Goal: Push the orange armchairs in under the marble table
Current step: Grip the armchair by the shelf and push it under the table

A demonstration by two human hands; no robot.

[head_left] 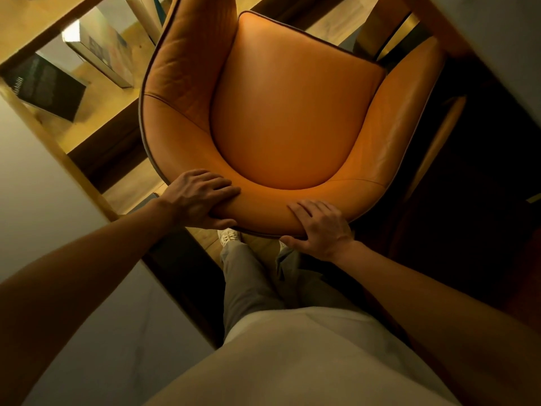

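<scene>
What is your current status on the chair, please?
Left hand and right hand gripping backrest top of orange armchair. Seat fully exposed. No obstruction visible ahead.

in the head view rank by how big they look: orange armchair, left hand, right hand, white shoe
1. orange armchair
2. left hand and right hand: alike, no ranking
3. white shoe, mostly hidden

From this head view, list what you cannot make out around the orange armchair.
- Armchair legs and base: hidden beneath its own seat and shell.
- Marble table: no top clearly identifiable; the pale surface at the upper right corner is cut off by the frame edge.
- Fingertips of the left hand and right hand: curled around the backrest rim, partly out of sight.
- Books on the shelf: blurred, titles unreadable.
- Right side of the floor: too dark to read.
</scene>
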